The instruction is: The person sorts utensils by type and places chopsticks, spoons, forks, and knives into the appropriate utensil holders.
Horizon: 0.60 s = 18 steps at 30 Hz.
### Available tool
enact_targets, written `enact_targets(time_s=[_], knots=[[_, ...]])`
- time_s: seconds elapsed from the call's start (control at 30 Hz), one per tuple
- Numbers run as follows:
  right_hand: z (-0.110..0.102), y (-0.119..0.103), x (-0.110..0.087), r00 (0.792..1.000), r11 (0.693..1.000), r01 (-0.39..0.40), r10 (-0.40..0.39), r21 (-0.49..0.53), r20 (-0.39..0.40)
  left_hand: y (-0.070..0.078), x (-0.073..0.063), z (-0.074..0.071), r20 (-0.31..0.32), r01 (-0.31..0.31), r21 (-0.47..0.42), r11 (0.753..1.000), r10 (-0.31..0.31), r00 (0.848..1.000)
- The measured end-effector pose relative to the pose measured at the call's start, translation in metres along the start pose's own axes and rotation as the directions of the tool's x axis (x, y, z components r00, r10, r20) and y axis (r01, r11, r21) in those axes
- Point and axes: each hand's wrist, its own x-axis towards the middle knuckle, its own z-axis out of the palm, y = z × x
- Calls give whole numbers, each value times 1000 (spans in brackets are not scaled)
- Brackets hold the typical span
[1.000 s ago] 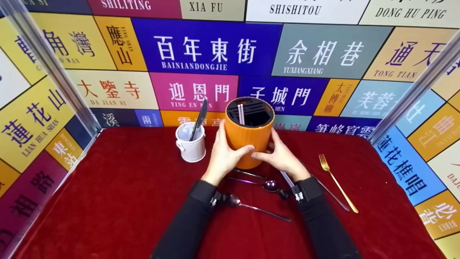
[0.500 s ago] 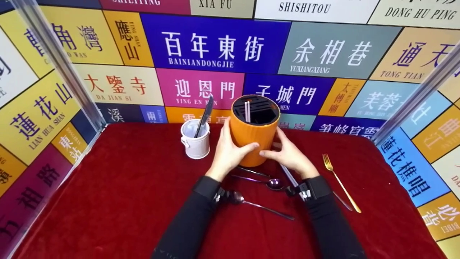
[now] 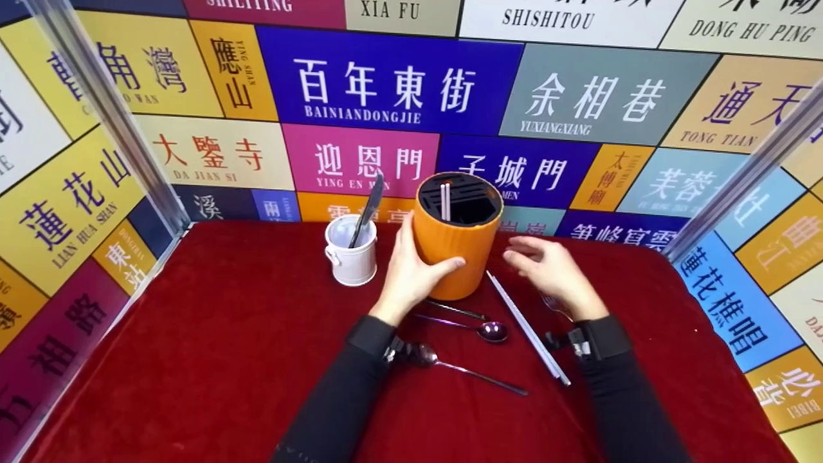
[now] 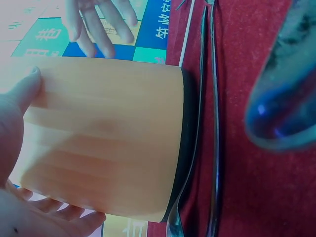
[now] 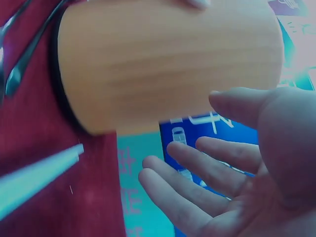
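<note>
An orange cylindrical utensil holder (image 3: 455,267) with a black slotted top stands upright on the red cloth. Two pale chopsticks (image 3: 445,200) poke up from its slots. My left hand (image 3: 413,273) holds its left side, thumb across the front and fingers curving round the far side, as the left wrist view of the holder (image 4: 103,143) shows. My right hand (image 3: 556,273) is off to the holder's right, apart from it; fingers spread loosely with nothing in them in the right wrist view. Beneath that hand lie two pale chopsticks (image 3: 528,328) side by side.
Left of the holder, a small white bucket (image 3: 352,262) has a knife (image 3: 368,209) leaning in it. A purple spoon (image 3: 492,331) and another spoon (image 3: 476,378) lie in front. A fork (image 3: 554,303) is mostly hidden by the right wrist. A patterned sign wall rises behind.
My right hand has let go of the holder and moved right, uncovering the chopsticks on the cloth and covering the gold fork. The left hand keeps its hold.
</note>
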Motion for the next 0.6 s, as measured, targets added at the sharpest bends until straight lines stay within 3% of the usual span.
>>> enact_targets(time_s=[0.27, 0.43, 0.6], knots=[[-44, 15, -20, 997, 988, -23, 12, -155, -71, 2, 0, -2, 8, 19, -3, 1000, -19, 1000], [-69, 35, -30, 998, 959, -36, 21, -280, -54, 1, 0, -1, 14, 13, -6, 1000, -13, 1000], [-90, 59, -37, 994, 927, -102, 107, -362, -8, -1, 1, -1, 17, 13, -3, 1000, -13, 1000]])
